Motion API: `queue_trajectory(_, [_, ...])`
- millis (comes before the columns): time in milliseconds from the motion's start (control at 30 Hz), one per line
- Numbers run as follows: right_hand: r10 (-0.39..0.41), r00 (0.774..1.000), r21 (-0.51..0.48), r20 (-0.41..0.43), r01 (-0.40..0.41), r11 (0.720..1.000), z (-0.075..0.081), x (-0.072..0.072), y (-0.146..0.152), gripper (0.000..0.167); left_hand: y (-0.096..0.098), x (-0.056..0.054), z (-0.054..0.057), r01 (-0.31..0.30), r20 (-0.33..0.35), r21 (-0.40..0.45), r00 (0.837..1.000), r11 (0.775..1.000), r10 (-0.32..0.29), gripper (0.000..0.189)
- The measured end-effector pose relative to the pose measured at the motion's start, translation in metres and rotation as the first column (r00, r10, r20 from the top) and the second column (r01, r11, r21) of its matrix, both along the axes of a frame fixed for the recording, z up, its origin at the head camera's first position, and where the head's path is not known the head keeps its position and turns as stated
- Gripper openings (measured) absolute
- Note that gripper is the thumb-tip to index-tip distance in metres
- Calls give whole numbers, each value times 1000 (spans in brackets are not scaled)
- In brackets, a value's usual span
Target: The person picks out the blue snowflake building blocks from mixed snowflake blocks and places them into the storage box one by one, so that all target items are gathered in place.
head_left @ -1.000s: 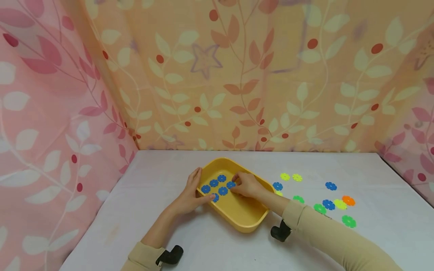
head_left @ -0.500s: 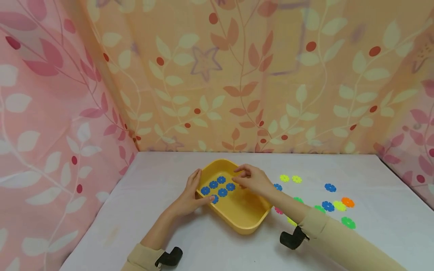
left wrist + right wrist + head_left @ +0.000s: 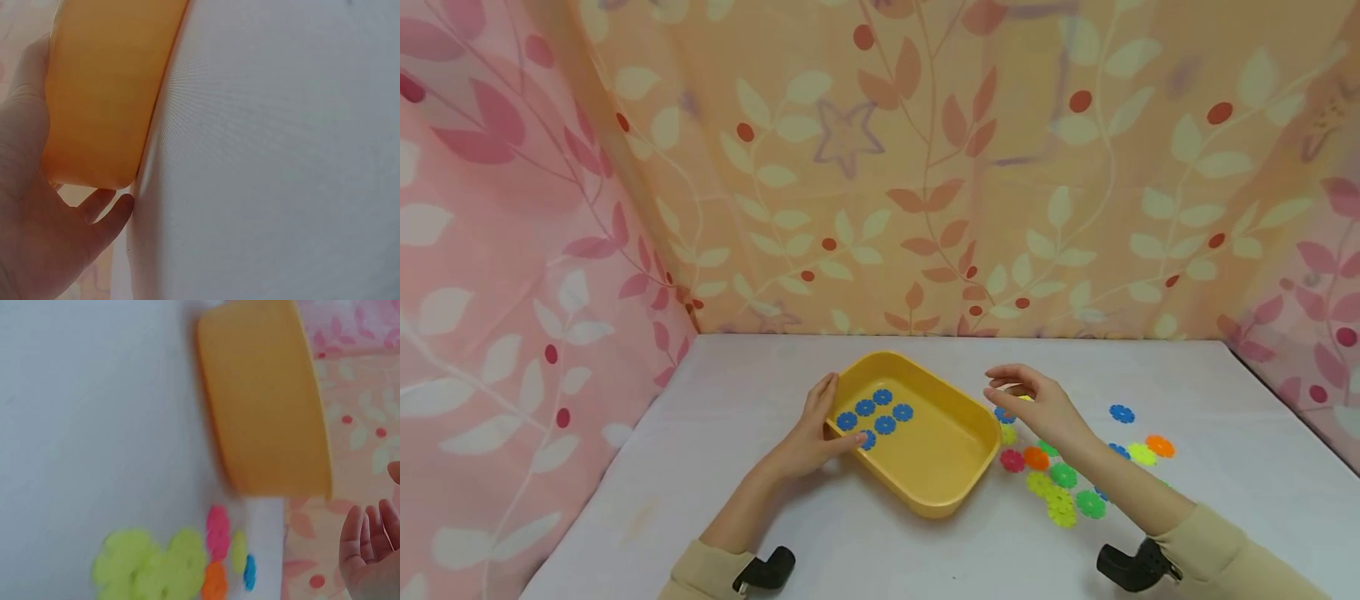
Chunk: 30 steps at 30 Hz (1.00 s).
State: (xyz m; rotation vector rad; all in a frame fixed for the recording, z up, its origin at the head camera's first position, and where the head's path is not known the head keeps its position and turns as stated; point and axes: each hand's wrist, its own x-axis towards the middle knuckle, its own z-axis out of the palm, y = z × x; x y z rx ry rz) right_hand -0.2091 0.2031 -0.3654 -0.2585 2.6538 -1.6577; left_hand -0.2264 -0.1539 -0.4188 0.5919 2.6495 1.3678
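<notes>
My left hand (image 3: 811,437) holds a yellow plastic tray (image 3: 936,467) by its left end. The thumb reaches over the rim and the fingers lie along the outside, as the left wrist view also shows against the tray's wall (image 3: 109,94). Inside the tray, several blue flower-shaped discs (image 3: 884,425) lie flat in two rows at the left end; the thumb partly covers one. My right hand (image 3: 1045,408) is above the table to the right of the tray, fingers loosely bent and holding nothing. Beneath it lie loose discs, among them a pink one (image 3: 1012,461) and an orange one (image 3: 1036,457).
More flower-shaped discs lie right of the tray: green (image 3: 1090,504), yellow (image 3: 1062,507), blue (image 3: 1122,414) and orange (image 3: 1161,446). The right forearm hides some of them. A white cloth (image 3: 625,467) covers the table, and leaf-patterned curtains (image 3: 940,167) hang behind and beside it.
My right hand has lifted away from the blue discs and moved right, out of the tray to over the loose discs. My left hand and the tray have stayed in place.
</notes>
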Motion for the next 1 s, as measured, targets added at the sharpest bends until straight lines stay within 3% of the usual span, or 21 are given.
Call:
queue_trajectory(200, [-31, 999, 111, -5, 32, 993, -20, -4, 27, 51, -2, -1, -1, -1, -7, 4, 1000, 1000, 1, 109])
queue_trajectory(467, [-24, 993, 207, 114, 0, 978, -46, -19, 46, 44, 0, -3, -4, -2, -9, -8, 1000, 1000, 2, 108])
queue_trajectory(600, [-24, 996, 295, 91, -4, 956, -56, -26, 50, 42, 0, -2, -4, -8, 2, -16, 1000, 1000, 8, 108])
queue_trajectory(733, [-15, 998, 343, 62, -7, 939, -61, -32, 49, 39, 1, -1, -3, -9, 2, -12, 1000, 1000, 9, 107])
queue_trajectory(1000, [-10, 998, 355, 61, -12, 935, -59, -38, 43, 33, 2, -1, -4, -11, 5, -9, 1000, 1000, 11, 108])
